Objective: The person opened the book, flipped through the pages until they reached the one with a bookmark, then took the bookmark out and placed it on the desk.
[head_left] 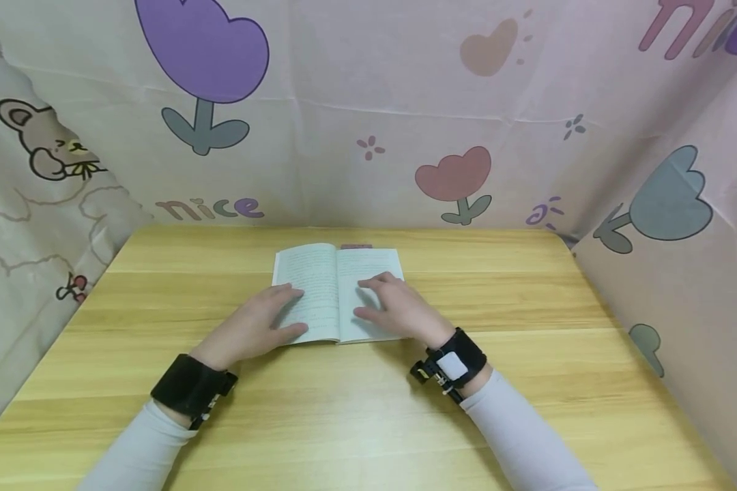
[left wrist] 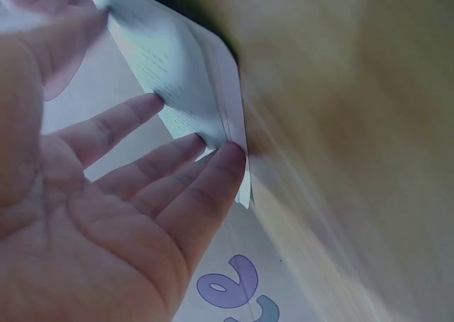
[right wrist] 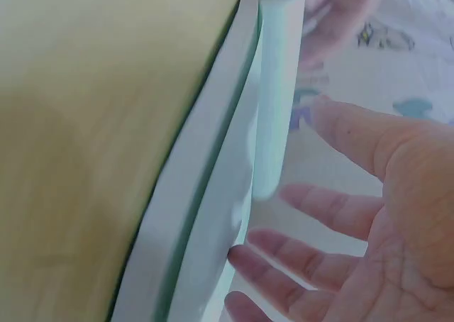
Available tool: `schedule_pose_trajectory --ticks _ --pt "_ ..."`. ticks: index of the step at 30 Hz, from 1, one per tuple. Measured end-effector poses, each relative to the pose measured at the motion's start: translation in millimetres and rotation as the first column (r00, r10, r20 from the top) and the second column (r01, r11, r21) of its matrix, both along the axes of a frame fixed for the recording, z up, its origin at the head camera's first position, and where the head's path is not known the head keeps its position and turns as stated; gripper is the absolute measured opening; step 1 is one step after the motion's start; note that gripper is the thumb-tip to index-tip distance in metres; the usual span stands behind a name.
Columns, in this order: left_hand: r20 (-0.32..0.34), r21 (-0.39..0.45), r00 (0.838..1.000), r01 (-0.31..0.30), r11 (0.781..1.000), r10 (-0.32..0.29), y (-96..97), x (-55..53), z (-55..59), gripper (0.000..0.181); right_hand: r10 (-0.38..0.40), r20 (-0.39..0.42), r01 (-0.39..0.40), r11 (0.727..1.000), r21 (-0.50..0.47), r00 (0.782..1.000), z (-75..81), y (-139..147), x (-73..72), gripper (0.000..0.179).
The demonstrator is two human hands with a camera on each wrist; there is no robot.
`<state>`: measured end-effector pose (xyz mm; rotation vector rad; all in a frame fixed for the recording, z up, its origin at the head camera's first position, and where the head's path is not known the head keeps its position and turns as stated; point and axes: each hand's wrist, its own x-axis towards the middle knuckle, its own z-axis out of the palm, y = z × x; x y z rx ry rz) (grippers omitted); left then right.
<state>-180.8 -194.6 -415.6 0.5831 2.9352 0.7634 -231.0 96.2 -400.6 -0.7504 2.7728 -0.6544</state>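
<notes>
An open book (head_left: 316, 273) with printed pages lies on the wooden table. My left hand (head_left: 254, 327) rests on the left page, its fingers spread and fairly straight. In the left wrist view, fingertips (left wrist: 230, 152) of that hand touch the page near its outer edge. Over the right page is my right hand (head_left: 402, 310), with relaxed, parted fingers. The right wrist view shows a fingertip (right wrist: 237, 254) against or very near the page edge, and the thick page block (right wrist: 198, 187) beside it. Neither hand grips anything.
The wooden table (head_left: 344, 423) extends around the book. A reddish tab (head_left: 356, 246) shows behind the book's top edge. A printed curtain (head_left: 344, 68) with flowers hangs behind and at both sides. Each wrist wears a black strap (head_left: 187, 385) with a small device.
</notes>
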Motion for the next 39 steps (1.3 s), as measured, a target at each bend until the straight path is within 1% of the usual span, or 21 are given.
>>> schedule_pose_trajectory --ticks 4,7,10,12,15,25,33,39 --pt "0.031 -0.033 0.999 -0.009 0.999 0.01 1.1 0.8 1.5 0.078 -0.088 -0.006 0.088 0.996 0.026 0.996 0.7 16 -5.3 0.067" --pt "0.038 -0.032 0.999 -0.012 0.999 0.013 1.6 1.4 2.2 0.079 -0.149 -0.018 0.15 0.986 0.069 0.989 1.0 25 -8.6 0.069" --pt "0.038 -0.029 0.999 -0.012 1.0 0.013 1.7 1.8 2.3 0.078 -0.186 -0.039 0.19 0.975 0.12 0.982 0.1 32 -11.9 0.067" --pt "0.037 -0.03 0.999 -0.012 0.999 0.013 1.5 1.7 1.8 0.078 -0.194 -0.053 0.2 0.968 0.149 0.98 -0.8 36 -13.9 0.064" --pt "0.037 -0.033 0.999 -0.012 0.999 0.013 1.3 1.4 1.2 0.078 -0.197 -0.06 0.205 0.965 0.166 0.979 -2.6 39 -16.2 0.059" --pt "0.052 -0.026 0.999 -0.014 1.0 0.015 0.8 0.8 2.5 0.077 -0.187 -0.07 0.196 0.966 0.17 0.98 0.0 39 -15.8 0.053" --pt "0.047 -0.026 0.999 -0.006 1.0 0.007 0.4 0.3 2.3 0.077 -0.211 -0.056 0.217 0.966 0.138 0.976 0.6 40 -16.6 0.047" --pt "0.041 -0.032 0.999 -0.003 0.999 0.004 -0.5 0.3 0.5 0.076 -0.242 -0.038 0.245 0.965 0.098 0.969 0.3 40 -16.7 0.054"
